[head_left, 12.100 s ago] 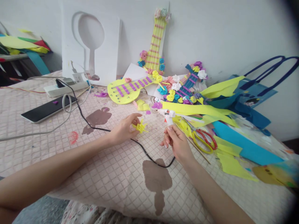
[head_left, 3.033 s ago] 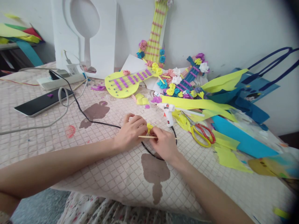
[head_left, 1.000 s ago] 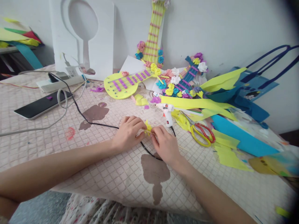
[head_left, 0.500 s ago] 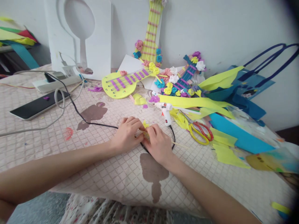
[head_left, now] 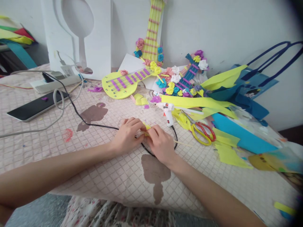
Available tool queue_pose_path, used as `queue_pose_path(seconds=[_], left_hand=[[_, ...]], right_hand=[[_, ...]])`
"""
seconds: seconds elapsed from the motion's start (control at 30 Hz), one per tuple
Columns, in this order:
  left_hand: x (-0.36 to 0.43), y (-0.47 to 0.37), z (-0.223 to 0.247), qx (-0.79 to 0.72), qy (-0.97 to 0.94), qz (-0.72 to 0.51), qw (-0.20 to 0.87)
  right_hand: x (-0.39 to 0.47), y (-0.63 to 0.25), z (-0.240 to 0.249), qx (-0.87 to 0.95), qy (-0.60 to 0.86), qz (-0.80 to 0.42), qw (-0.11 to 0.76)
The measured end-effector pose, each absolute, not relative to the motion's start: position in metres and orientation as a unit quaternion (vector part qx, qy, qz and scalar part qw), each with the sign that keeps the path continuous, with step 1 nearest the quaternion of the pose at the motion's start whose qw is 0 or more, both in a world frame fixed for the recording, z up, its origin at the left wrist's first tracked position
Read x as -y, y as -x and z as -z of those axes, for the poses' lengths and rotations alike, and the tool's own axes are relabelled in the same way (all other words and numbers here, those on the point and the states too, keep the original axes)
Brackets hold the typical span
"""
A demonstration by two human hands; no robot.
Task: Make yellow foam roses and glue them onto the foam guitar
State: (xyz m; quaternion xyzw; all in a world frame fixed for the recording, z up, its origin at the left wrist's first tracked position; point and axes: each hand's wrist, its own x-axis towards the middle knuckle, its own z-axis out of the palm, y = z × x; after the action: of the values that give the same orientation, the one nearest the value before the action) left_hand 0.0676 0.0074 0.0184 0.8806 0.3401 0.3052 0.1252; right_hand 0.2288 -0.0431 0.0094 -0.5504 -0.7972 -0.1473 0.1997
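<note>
Close together, both hands meet over the tablecloth (head_left: 113, 179), fingers bent inward. The left hand (head_left: 129, 135) pinches a small yellow paper piece (head_left: 147, 126) between thumb and fingers, and the right hand (head_left: 161, 143) grips it from the other side. The paper lies between the fingertips, mostly covered, so its shape is hard to make out. A thin stick (head_left: 183, 143) pokes out to the right of the right hand; whether that hand holds it, I cannot tell. The black cord (head_left: 101, 126) passes beneath the hands and curves up to the white glue gun (head_left: 169, 116), which lies just beyond the right hand. Near the glue gun are the scissors (head_left: 202, 133), and farther back, to the left, lies a yellow paper guitar (head_left: 120, 91)
</note>
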Motion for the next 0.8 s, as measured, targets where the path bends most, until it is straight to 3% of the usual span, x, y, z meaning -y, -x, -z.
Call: queue_pose_path(seconds=[0.8], left_hand=[[-0.0087, -0.0607, -0.0197, -0.310, -0.908, -0.248, 0.135]], right_hand=[[0.0486, -0.2387, -0.0083, 0.805, 0.541, 0.032, 0.241]])
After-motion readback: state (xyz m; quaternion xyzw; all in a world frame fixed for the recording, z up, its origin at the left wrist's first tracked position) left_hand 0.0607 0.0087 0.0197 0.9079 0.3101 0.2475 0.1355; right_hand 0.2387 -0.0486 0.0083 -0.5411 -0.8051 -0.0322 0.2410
